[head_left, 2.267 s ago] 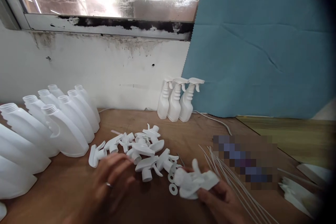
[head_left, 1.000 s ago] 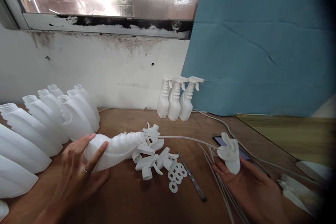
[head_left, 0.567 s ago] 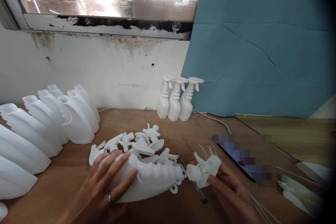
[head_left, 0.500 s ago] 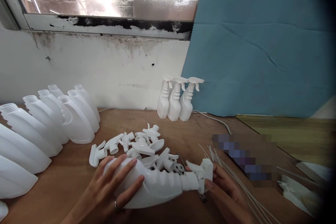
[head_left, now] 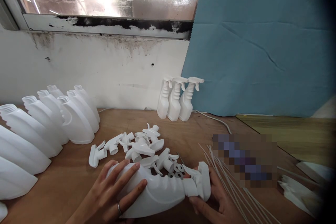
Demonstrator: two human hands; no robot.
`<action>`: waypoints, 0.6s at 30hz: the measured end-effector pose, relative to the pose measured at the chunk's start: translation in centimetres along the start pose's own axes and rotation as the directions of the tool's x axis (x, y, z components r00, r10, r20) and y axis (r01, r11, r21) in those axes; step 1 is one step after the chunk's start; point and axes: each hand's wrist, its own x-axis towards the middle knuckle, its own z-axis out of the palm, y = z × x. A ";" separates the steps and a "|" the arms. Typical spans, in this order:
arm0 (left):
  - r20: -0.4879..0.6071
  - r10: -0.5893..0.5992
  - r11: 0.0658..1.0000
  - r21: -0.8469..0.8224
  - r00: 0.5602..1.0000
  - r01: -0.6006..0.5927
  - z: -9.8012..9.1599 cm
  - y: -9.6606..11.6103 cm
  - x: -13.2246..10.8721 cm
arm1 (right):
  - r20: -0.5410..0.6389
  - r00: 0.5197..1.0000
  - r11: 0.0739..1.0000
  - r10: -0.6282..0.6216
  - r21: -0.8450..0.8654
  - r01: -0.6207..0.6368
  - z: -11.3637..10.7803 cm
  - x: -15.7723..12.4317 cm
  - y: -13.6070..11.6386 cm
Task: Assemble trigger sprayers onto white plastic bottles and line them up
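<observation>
A white plastic spray bottle (head_left: 154, 192) lies on its side over the wooden table (head_left: 65, 178), neck pointing right. My left hand (head_left: 112, 196) wraps its wide base, a ring on one finger. My right hand (head_left: 212, 199) grips the white trigger sprayer head (head_left: 201, 183), which sits on the bottle's neck. Just behind the bottle lie a pile of loose trigger heads (head_left: 139, 147) and a few white washers (head_left: 177, 173).
Several open empty bottles (head_left: 52, 122) stand in rows at the left. Three bottles with sprayers fitted (head_left: 175, 99) stand at the wall. Thin white dip tubes (head_left: 231, 185) fan out at the right beside a blurred flat object (head_left: 244, 161). A cable (head_left: 215, 120) runs along the back.
My left hand lifted a bottle from the left row and laid it in front of me. My right hand fed the sprayer's tube into the neck and seated the head on it.
</observation>
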 end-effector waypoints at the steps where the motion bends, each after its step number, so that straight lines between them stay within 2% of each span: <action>1: 0.013 0.002 1.000 0.002 1.000 -0.002 0.0 0.0 0.0 | -0.031 0.999 1.000 0.029 -0.008 -0.029 0.1 -0.1 -0.1; 3: 0.032 -0.004 1.000 0.004 0.999 0.004 -0.1 0.1 -0.1 | -0.021 0.999 0.997 0.044 -0.058 -0.045 0.2 -0.1 -0.4; 7: 0.026 0.010 1.000 0.010 1.000 -0.010 0.0 0.0 -0.2 | 0.069 0.996 0.988 -0.060 -0.138 0.069 -0.3 -0.1 -0.6; 11: 0.042 0.006 1.000 0.003 0.999 -0.006 0.1 0.1 -0.3 | 0.016 1.000 0.997 0.007 -0.078 -0.005 -0.2 -0.1 0.2; 14: 0.035 -0.005 1.000 0.002 0.999 0.005 0.1 0.2 -0.3 | 0.044 0.998 0.997 -0.050 -0.063 0.053 -0.1 -0.1 0.4; 18: 0.039 -0.003 1.000 0.005 0.999 0.002 -0.1 0.4 -0.2 | 0.053 0.998 0.995 0.038 -0.096 -0.033 0.0 0.0 0.0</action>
